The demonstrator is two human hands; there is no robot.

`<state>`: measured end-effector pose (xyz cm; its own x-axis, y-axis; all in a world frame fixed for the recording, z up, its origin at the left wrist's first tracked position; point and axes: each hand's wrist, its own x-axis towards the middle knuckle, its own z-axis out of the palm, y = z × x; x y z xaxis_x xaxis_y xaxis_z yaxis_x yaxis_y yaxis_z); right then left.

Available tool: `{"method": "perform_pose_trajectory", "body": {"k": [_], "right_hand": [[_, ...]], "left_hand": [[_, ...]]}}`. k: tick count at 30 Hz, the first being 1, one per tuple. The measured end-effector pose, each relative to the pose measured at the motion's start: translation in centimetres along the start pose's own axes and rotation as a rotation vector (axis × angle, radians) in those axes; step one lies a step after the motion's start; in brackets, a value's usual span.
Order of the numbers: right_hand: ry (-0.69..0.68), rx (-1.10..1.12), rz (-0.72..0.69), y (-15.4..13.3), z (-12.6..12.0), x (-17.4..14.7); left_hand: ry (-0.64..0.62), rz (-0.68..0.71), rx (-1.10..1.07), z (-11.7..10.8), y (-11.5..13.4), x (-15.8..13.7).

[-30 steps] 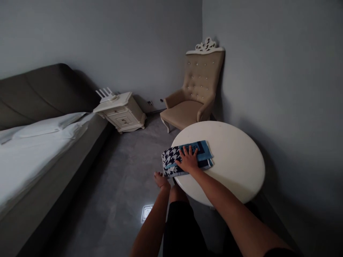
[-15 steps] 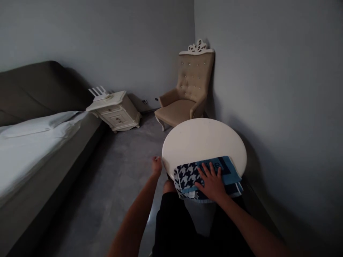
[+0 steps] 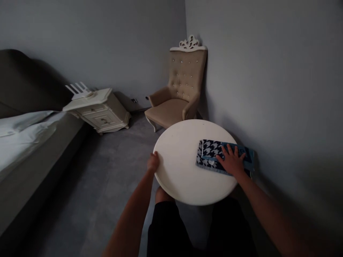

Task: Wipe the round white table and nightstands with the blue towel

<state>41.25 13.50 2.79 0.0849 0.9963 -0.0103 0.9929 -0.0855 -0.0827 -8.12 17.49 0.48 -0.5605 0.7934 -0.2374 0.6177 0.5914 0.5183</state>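
Note:
A folded towel with a dark-and-white houndstooth pattern and a blue part lies on the right side of a round white table. Its right end reaches past the table's rim. My right hand rests flat on the towel with spread fingers and covers some of the blue part. At the table's left rim, my left hand grips the edge, its fingers curled and partly hidden.
Behind the table stands a tan tufted armchair in the corner. A white nightstand carrying a white router is at left, beside a bed. The grey wall runs close on the right.
The towel has slid from the table's near edge to the right and farther away, under my right hand. My left hand has closed on the table's left rim. The view has turned slightly right.

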Motion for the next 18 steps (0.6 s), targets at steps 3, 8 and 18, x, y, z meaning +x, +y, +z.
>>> {"method": "perform_pose_trajectory", "body": {"k": [3, 8, 18], "right_hand": [[0.008, 0.003, 0.048, -0.6, -0.3, 5.0], [0.004, 0.028, 0.061, -4.0, -0.3, 13.3], [-0.012, 0.022, -0.106, -15.0, 0.3, 25.5]], "left_hand": [[-0.011, -0.001, 0.013, 0.3, -0.3, -0.2], [-0.004, -0.019, 0.01, 0.3, -0.4, -0.2], [0.043, -0.006, -0.067, 1.4, -1.6, 1.0]]}}
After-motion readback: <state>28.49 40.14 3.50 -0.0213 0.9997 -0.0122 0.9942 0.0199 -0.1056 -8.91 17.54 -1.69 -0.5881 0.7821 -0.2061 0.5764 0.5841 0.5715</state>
